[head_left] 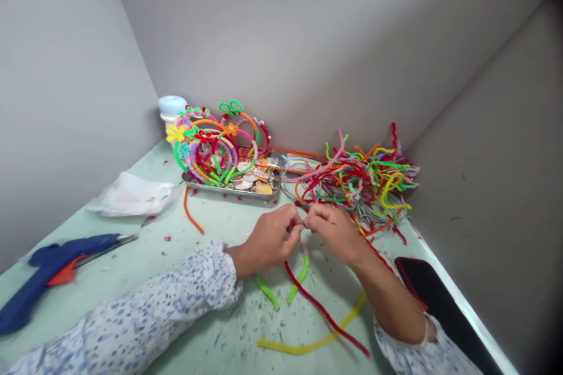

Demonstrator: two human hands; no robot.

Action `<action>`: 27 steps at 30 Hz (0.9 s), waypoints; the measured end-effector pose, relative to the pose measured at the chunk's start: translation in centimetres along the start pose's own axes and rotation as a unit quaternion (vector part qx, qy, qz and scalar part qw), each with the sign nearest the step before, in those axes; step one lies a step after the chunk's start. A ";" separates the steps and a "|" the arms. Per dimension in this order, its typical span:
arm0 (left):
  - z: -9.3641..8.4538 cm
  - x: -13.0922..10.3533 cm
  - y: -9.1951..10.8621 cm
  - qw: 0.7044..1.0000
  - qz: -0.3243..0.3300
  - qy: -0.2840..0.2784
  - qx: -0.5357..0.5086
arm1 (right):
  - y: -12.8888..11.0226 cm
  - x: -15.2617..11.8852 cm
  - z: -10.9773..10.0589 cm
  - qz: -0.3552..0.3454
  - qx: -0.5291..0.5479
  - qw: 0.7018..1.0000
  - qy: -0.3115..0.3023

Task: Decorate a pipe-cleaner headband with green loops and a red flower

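My left hand (276, 235) and my right hand (333, 231) meet fingertip to fingertip above the table, both closed in a pinch. From under my left hand a red pipe cleaner (326, 312) trails down to the right. A headband wrapped in bright green (301, 276) shows below the hands, with a pale pink stretch further up; its other green end emerges under the left wrist. My fingers hide its upper part and whatever the right fingertips pinch. Beneath the red strand, a yellow pipe cleaner (303, 349) lies bent on the table.
Finished-looking colourful headbands (220, 135) stand in a metal tray (229, 188) of flat, shiny pieces. Behind my right hand is a tangled pile of pipe cleaners (365, 179). A blue glue gun (57, 263), a plastic bag (134, 194), an orange pipe cleaner (190, 212) and a phone (433, 299) lie around.
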State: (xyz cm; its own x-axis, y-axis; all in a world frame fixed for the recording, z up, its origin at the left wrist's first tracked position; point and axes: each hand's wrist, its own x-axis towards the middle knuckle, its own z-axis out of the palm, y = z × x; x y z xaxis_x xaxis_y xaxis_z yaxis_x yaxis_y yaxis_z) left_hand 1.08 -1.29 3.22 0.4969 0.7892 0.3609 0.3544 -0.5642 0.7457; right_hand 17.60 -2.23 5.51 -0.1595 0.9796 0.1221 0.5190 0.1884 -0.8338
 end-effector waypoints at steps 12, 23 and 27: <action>0.1 1.4 -1.0 0.922 -0.175 0.047 -0.341 | -0.3 -0.1 -0.6 0.074 0.072 0.991 -0.089; 0.1 1.3 -1.4 0.920 -0.166 0.030 -0.354 | 0.6 -0.3 1.0 0.110 0.064 0.986 -0.106; -0.1 1.3 -1.4 0.933 -0.165 0.041 -0.316 | 0.7 -0.4 0.8 0.114 0.055 0.986 -0.112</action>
State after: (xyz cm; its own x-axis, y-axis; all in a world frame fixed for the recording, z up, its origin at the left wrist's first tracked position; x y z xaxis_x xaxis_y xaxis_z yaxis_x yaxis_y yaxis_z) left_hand 1.19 0.59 2.69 0.3717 0.9253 0.0746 -0.0733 -0.0509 0.9960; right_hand 17.29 -2.53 4.47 -0.2374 0.9534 -0.1862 0.4700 -0.0550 -0.8810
